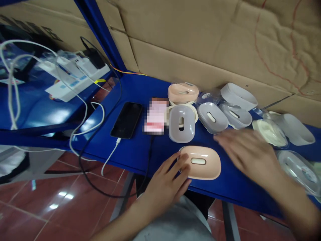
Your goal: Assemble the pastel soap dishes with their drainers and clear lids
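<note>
Peach soap dish [210, 169] on table [135, 157], nr front edge. My L. hand [173, 177]: fingers spread on its left end; can't tell if grip's firm. My R. hand [250, 154]: loosely extended, apparently empty, nr grey soap dish [213, 126]. Prob. steadying step; next move needs firm L. hold.

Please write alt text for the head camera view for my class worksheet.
A person's left hand touches a peach oval dish on a blue table, while the blurred right hand is near several grey dishes. Farther left lies a black phone; cardboard stands behind.
</note>
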Demonstrator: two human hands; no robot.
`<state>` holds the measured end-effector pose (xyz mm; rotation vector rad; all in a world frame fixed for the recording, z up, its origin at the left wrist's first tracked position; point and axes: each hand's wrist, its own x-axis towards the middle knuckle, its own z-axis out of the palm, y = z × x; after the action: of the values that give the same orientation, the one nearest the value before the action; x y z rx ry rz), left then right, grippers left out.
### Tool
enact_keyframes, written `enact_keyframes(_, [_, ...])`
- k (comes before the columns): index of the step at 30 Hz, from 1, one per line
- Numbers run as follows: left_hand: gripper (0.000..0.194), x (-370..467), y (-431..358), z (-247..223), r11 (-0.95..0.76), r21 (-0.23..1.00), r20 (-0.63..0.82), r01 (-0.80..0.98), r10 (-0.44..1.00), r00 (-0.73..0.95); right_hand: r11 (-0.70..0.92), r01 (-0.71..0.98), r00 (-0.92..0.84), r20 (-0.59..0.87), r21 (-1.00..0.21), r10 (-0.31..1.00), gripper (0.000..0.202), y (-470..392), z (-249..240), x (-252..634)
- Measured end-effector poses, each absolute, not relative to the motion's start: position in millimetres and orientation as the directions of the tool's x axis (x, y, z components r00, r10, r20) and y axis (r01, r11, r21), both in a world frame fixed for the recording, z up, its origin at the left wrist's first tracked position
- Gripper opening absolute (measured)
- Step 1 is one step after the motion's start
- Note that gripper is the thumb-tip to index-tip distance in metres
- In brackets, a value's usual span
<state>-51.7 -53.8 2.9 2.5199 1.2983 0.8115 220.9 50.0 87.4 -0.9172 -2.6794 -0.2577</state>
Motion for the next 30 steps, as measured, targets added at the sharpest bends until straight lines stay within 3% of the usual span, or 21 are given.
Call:
enact_keyframes(2, [0.029,-47,-56,-1,-0.591,0.426,0.399,0.685,0.803,0.444,0.681,0.702,-0.707,0.314,0.205,0.634,0.044,92,96,211])
enact_keyframes(5, [0.027,-43,-57,-7,-0.595,0.440,0.435,0.673,0.797,0.420,0.671,0.663,-0.742,0.174,0.332,0.647,0.077,146,98,188])
enact_keyframes(6, [0.027,-42,-57,-8,-0.597,0.443,0.441,0.669,0.794,0.418,0.672,0.650,-0.747,0.141,0.354,0.649,0.078,159,97,182])
enact_keyframes(8, [0.028,-42,-56,-10,-0.597,0.453,0.449,0.662,0.794,0.409,0.643,0.663,-0.727,0.126,0.383,0.675,0.060,175,94,174])
enact_keyframes(11, [0.027,-44,-55,-10,-0.591,0.477,0.465,0.651,0.798,0.384,0.531,0.743,-0.644,0.220,0.409,0.732,0.035,179,94,178])
enact_keyframes(14, [0.026,-46,-53,-6,-0.582,0.526,0.449,0.620,0.810,0.378,0.356,0.876,-0.474,0.441,0.326,0.762,0.031,159,99,195])
enact_keyframes(18, [0.029,-51,-51,-1,-0.551,0.626,0.376,0.552,0.833,0.406,0.330,0.944,-0.264,0.656,0.025,0.707,0.021,89,98,226])
enact_keyframes(21, [0.033,-54,-52,-2,-0.495,0.688,0.318,0.530,0.863,0.393,0.456,0.884,-0.316,0.586,-0.104,0.746,0.014,20,80,248])
enact_keyframes(22, [0.033,-55,-53,-3,-0.473,0.711,0.313,0.521,0.876,0.367,0.465,0.877,-0.314,0.590,-0.122,0.744,0.030,0,71,253])
enact_keyframes(25, [0.043,-56,-54,-7,-0.428,0.773,0.311,0.469,0.899,0.307,0.482,0.876,-0.382,0.573,-0.026,0.725,0.070,-41,45,261])
enact_keyframes(27, [0.058,-56,-54,-8,-0.417,0.786,0.297,0.457,0.902,0.313,0.525,0.849,-0.472,0.527,0.057,0.707,0.074,-51,33,260])
enact_keyframes(30, [0.076,-57,-53,-7,-0.402,0.780,0.253,0.480,0.904,0.345,0.630,0.776,-0.569,0.397,-0.030,0.720,0.069,-49,27,255])
